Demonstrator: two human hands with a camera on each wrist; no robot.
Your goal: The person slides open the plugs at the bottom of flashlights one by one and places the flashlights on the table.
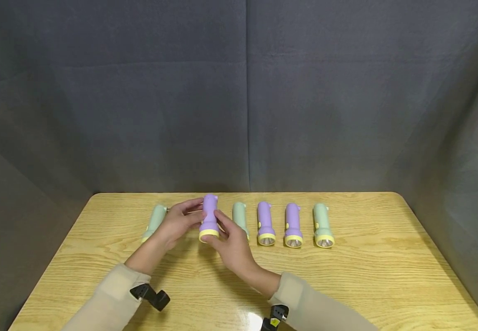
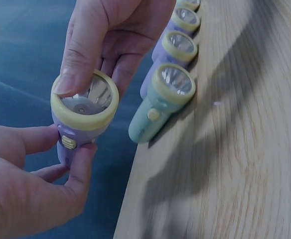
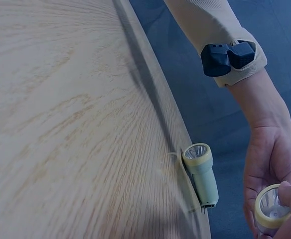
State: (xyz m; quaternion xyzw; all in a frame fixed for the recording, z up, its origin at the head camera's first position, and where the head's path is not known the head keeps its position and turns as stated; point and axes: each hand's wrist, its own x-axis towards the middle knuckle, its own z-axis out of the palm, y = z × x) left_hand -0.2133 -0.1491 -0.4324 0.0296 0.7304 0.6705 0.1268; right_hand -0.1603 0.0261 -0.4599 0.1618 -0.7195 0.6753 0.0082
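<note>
A purple flashlight (image 1: 210, 211) with a yellow rim is held up off the table between both hands. My left hand (image 1: 180, 223) pinches its body between thumb and fingers, close to the yellow switch (image 2: 67, 142). From the other side, my right hand (image 1: 234, 246) grips the head, its thumb lying over the rim and clear lens (image 2: 88, 99). One green flashlight (image 1: 156, 218) lies left of my hands, partly covered by the left one. Another green flashlight (image 1: 240, 216) lies just to the right, its head partly hidden behind my right hand.
Farther right in the row lie two purple flashlights (image 1: 265, 220) (image 1: 293, 223) and a green flashlight (image 1: 322, 223), lenses toward me. The wooden table (image 1: 367, 276) ends at a dark grey curtain (image 1: 247, 115). Each sleeve carries a black wrist camera (image 1: 150, 294).
</note>
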